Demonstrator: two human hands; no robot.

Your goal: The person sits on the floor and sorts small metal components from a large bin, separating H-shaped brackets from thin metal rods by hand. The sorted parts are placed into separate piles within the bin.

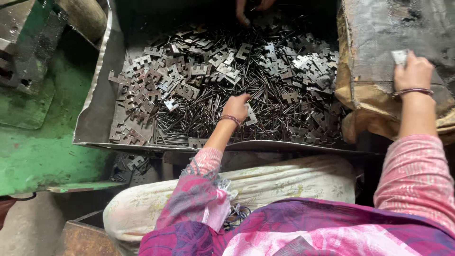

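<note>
Green-painted metal surface (33, 156) at left, worn & grimy, w/ dark machine block (23, 47) at top-left corner. Bare grey floor (28, 227) bottom left, rusty box edge (85, 237) beside it. Worn, sack-wrapped block (374, 61) at right. Light dim, top edge in shadow.

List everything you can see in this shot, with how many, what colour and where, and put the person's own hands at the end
metal tray: one, grey, centre, holding the loose parts
notched metal plates: too many to count, grey and rusty, heaped in the tray, a few spilled below its front edge
thin metal pins: too many to count, dark, spread across the tray
machine surface: one, green, left
worn block wrapped in sacking: one, grey and brown, right
another person's hand: one, top edge of the tray
left hand: bangle at wrist, reaching into the pins, fingers on a plate
right hand: bangle at wrist, on the block, holding a small pale metal piece
</note>
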